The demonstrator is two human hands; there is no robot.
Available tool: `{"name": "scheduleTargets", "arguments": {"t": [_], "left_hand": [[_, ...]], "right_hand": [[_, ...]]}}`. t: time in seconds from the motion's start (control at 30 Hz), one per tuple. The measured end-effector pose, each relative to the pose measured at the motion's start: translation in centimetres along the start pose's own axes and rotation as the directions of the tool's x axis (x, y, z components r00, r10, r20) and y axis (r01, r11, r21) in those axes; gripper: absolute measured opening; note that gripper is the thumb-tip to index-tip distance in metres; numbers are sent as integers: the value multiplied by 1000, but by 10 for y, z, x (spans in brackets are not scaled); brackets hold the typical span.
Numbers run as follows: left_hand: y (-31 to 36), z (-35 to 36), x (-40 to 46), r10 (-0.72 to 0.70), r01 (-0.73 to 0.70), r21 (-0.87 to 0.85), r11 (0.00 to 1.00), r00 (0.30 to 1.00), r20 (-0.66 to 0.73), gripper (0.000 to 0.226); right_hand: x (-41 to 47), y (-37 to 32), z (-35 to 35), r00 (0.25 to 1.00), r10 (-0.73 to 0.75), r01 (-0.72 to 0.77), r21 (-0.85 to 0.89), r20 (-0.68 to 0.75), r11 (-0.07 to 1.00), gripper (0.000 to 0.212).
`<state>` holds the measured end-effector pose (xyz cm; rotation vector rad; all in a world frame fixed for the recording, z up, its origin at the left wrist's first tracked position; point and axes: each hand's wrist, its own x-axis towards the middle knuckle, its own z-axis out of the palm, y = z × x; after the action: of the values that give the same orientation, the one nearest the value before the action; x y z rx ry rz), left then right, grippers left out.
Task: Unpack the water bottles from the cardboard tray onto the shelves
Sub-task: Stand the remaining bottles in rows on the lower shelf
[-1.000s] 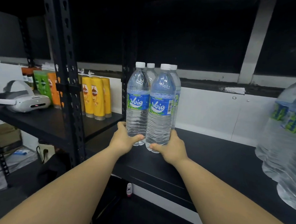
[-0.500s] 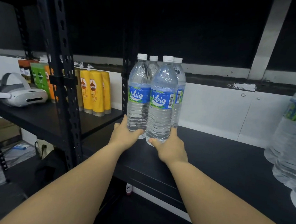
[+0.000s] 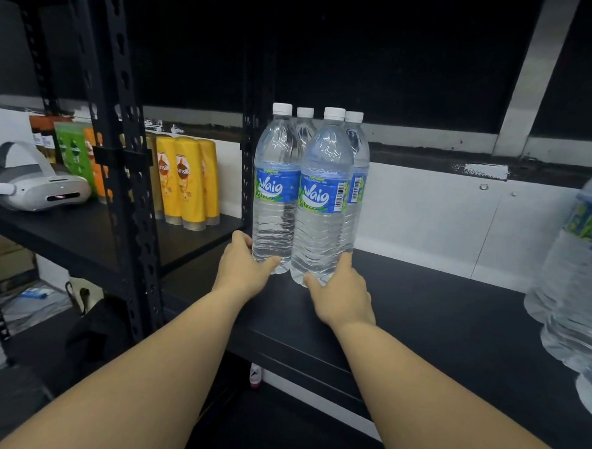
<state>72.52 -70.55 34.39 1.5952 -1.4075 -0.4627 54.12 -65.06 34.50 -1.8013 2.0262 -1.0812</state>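
4 water bottles [image 3: 309,197] upright in a tight cluster on black shelf [image 3: 437,310], left end. My left hand [image 3: 242,269] curls round the front-left bottle's base, right hand [image 3: 340,295] round front-right's; thumbs in front, fingers w/ tips hidden behind.

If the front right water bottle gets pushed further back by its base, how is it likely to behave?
The front right bottle looks full, so probably heavy and fairly stiff. Tall and narrow, it may tip if shoved high, less so low where the right hand grips. Its smooth base should slide on the shelf.
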Motion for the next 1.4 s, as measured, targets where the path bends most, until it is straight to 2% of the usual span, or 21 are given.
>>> {"name": "scheduleTargets", "arguments": {"t": [0.17, 0.37, 0.57, 0.73, 0.8, 0.87, 0.93, 1.0, 1.1, 1.23, 1.4], "left_hand": [[-1, -1, 0, 8, -8, -5, 1000, 1000, -24, 53], [0, -5, -4, -9, 7, -41, 999, 999, -46, 47], [0, -24, -17, 4, 0, -81, 997, 999, 50, 50], [-5, -55, -45, 103, -93, -71, 993, 983, 154, 60], [-11, -73, -65, 157, -155, -27, 988, 972, 176, 55], [-23, -92, -92, 224, -236, 52, 970, 960, 167, 49], [-40, -114, -125, 283, -301, 122, 946, 948, 146, 44], [-64, -136, -159, 288, -308, 151, 939, 948, 138, 41], [-111, -165, -210, 181, -206, 186, 961, 973, 140, 39], [-187, -206, -290, -56, 21, 235, 972, 988, 146, 38], [-289, -262, -413, -376, 320, 283, 904, 911, 168, 37]], "right_hand": [[4, 3, 1, 1000, 7, -7, -23, -2, 1000, 58], [6, 6, 2, 999, 35, -34, 67, -16, 997, 66], [-1, 3, -10, 995, 74, -82, 130, 63, 988, 77], [-29, -10, -25, 985, 42, -55, 72, 169, 996, 68], [-50, -19, -27, 983, -11, 2, 45, 183, 999, 67], [-78, -30, -26, 976, -147, 138, 70, 159, 988, 63], [-112, -40, -21, 944, -307, 293, 119, 123, 949, 52], [-149, -49, -12, 892, -433, 416, 138, 132, 899, 41], [-199, -52, 16, 836, -494, 467, 162, 241, 869, 38], [-264, -47, 71, 747, -481, 439, 203, 458, 875, 41], [-355, -43, 140, 554, -437, 362, 268, 709, 893, 43]]}}
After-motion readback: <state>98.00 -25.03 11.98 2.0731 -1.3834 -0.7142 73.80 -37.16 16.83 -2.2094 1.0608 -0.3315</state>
